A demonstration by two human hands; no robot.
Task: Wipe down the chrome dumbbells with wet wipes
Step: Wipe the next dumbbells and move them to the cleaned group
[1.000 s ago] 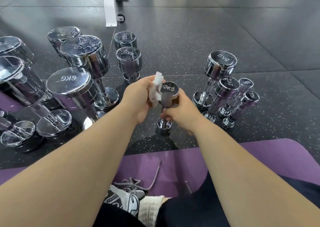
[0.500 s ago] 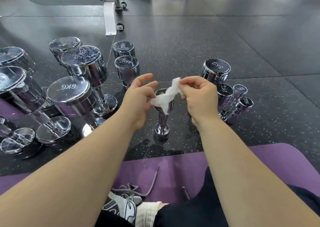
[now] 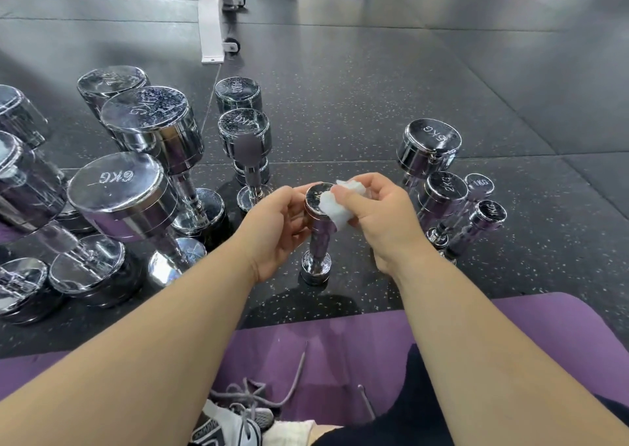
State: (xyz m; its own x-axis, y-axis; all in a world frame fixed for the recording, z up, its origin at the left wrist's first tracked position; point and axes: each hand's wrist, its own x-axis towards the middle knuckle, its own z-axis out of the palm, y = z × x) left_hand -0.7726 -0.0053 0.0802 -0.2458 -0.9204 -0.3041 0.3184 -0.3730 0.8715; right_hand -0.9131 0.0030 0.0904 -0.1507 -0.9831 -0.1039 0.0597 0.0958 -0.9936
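a: where's the wipe?
b: right hand [image 3: 384, 222] pinches the wet wipe [image 3: 335, 211] against the top of the small upright dumbbell [image 3: 319, 239]; left hand [image 3: 272, 229] grips that head
a: how far along?
b: midway at best, i'd judge; left of it the 6kg dumbbell [image 3: 119, 190] and neighbours look smeared; the 2kg dumbbell [image 3: 446, 192] to its right looks cleaner

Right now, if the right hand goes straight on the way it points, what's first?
Top of the small upright dumbbell; the right hand holds the wet wipe on it. Beyond, probably the left hand, depth unclear.
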